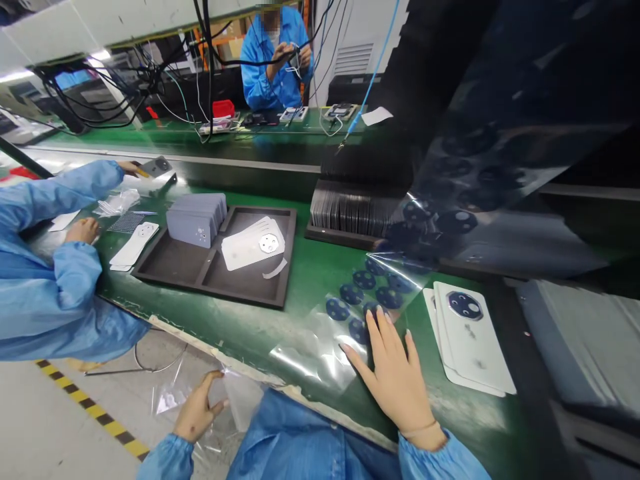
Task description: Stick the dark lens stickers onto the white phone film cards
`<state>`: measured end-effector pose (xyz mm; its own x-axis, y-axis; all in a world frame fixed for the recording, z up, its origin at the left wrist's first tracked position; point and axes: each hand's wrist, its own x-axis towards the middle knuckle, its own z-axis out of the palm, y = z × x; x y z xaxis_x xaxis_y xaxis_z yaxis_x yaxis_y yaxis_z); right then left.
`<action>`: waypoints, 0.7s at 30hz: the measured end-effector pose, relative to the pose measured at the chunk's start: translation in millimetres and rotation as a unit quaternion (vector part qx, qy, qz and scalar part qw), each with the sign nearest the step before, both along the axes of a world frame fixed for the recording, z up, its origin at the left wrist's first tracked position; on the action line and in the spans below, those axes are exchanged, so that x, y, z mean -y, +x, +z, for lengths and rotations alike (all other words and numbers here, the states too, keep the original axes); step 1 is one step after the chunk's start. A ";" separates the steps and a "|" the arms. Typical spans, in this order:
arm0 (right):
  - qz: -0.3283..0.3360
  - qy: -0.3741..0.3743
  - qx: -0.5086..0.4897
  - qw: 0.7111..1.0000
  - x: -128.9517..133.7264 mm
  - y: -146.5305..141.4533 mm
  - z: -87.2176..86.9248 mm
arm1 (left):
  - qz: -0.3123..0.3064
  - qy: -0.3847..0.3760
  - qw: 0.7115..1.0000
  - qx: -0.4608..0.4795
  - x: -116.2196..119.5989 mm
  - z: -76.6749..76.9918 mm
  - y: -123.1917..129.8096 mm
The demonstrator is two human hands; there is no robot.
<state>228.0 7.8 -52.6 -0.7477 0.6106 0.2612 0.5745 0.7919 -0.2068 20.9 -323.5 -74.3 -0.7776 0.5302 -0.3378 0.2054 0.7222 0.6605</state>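
Note:
My right hand (397,373) lies with fingers spread on a long clear film strip (306,347). Rows of round dark stickers (351,294), shaped like camera lens covers, are on the strip, which runs up to the right. Below the table's front edge, my left hand (200,408) has thumb and fingers apart. Clear plastic film (243,400) hangs beside its fingertips; I cannot tell whether they touch it. To the right of my right hand lies a small stack of white phone back panels (477,347), the top one with a dark round camera piece.
A black divided tray (240,293) holds grey panels (195,220) and white panels (240,250). Behind stands a rack of thin upright sheets (350,210). At left, a co-worker's blue sleeves (65,200) reach over the green table (240,333). Another person (277,60) works across the bench. Cables (207,80) hang overhead.

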 end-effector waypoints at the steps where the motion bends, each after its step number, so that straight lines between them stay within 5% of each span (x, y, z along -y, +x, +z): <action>1: -0.002 -0.001 0.003 1.000 0.6 -0.8 -0.2 | -0.009 -0.010 0.999 -0.036 -2.3 4.1 3.0; 7: -0.006 -0.009 0.008 1.000 1.6 -1.5 0.8 | -0.091 0.034 0.946 -0.310 -15.0 33.7 53.1; 9: -0.007 -0.014 0.011 1.000 1.9 -1.6 1.6 | -0.178 0.079 0.910 -0.365 -35.3 47.5 69.9; 14: -0.006 -0.011 0.011 1.000 2.2 -2.2 3.4 | -0.395 0.099 0.865 -0.293 -125.8 72.3 79.7; 17: -0.005 0.002 0.003 1.000 2.0 -2.3 4.2 | -0.422 0.094 0.869 -0.240 -164.5 67.1 73.4; 21: -0.006 0.012 -0.009 1.000 1.4 -2.9 5.0 | -0.412 0.080 0.876 -0.238 -172.4 52.7 70.5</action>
